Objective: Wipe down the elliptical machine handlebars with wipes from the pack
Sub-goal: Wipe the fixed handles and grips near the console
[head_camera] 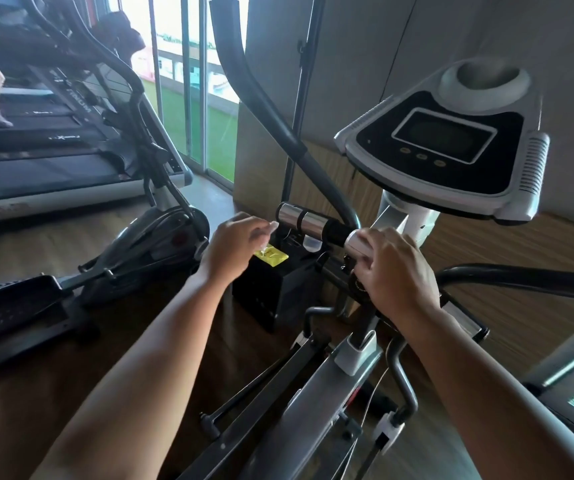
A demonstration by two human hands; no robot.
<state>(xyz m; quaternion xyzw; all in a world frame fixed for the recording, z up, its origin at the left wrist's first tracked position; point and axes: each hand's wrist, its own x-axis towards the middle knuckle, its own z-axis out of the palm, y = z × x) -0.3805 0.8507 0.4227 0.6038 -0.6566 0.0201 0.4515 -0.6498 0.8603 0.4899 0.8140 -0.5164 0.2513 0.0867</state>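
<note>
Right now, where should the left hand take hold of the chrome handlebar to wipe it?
Wrap the left hand round the middle of the chrome handlebar, coming from its free left end: it is a short round bar jutting sideways, and the right hand covers its inner end.

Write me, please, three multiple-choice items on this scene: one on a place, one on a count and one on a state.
1. Where is the yellow-labelled pack?
A. on the treadmill belt
B. just beneath the left hand
C. on a windowsill

2. How many round buttons sit below the console screen?
A. one
B. three
C. five

3. What is the right hand doing?
A. hanging open at the side
B. pressing a button
C. gripping the handlebar

Answers: 1 B, the yellow label shows right under that hand; 2 B, three buttons stand in a row; 3 C, its fingers curl round the bar.
</note>
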